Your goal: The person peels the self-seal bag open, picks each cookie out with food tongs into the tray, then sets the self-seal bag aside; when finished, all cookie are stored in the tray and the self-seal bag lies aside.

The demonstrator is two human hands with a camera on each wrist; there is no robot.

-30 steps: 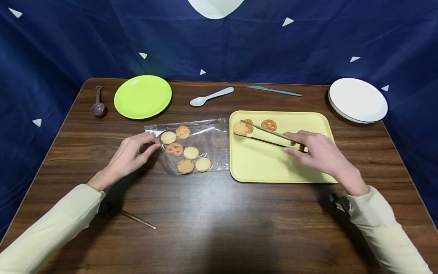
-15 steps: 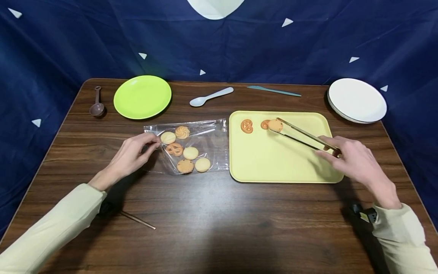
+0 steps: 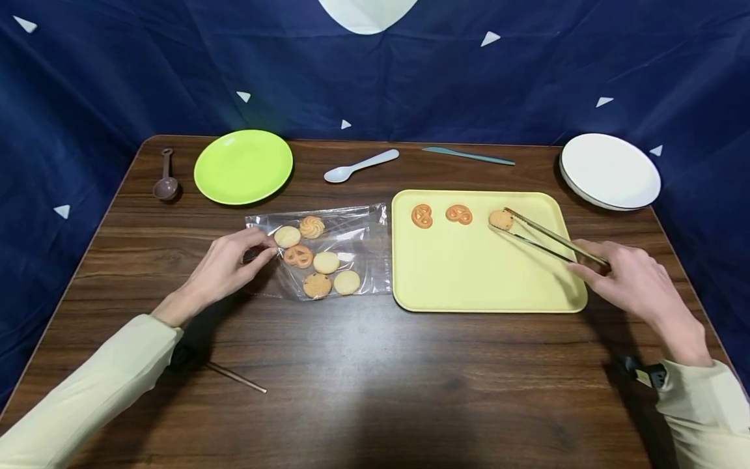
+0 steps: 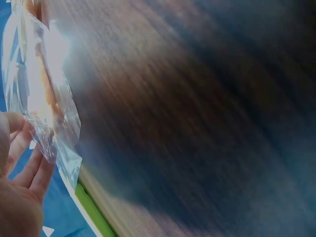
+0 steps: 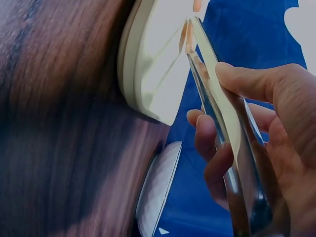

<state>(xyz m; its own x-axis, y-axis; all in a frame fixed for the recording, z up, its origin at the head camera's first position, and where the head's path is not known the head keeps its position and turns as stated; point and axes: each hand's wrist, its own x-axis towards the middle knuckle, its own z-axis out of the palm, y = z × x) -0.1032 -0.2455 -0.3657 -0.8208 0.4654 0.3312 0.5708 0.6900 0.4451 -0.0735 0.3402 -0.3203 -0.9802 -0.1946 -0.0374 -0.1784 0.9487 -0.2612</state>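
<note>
My right hand holds gold-coloured metal tongs. Between the tips of the tongs is a round cookie with dark bits, over the right part of the yellow tray. Two pretzel-shaped cookies, one at the left and one nearer the middle, lie along the tray's far side. With thumb and fingers my left hand pinches the left edge of a clear plastic bag. Several cookies lie inside it, among them a pretzel-shaped one and a swirled one.
Along the back stand a green plate and a white plate or bowl. A brown measuring spoon, a pale blue spoon and a blue knife lie there too. A thin metallic rod shows near my left wrist.
My right hand has moved right with the tongs, carrying the round cookie from above the left pretzel-shaped cookie, past the second, to the tray's right part. My left hand stays on the bag.
</note>
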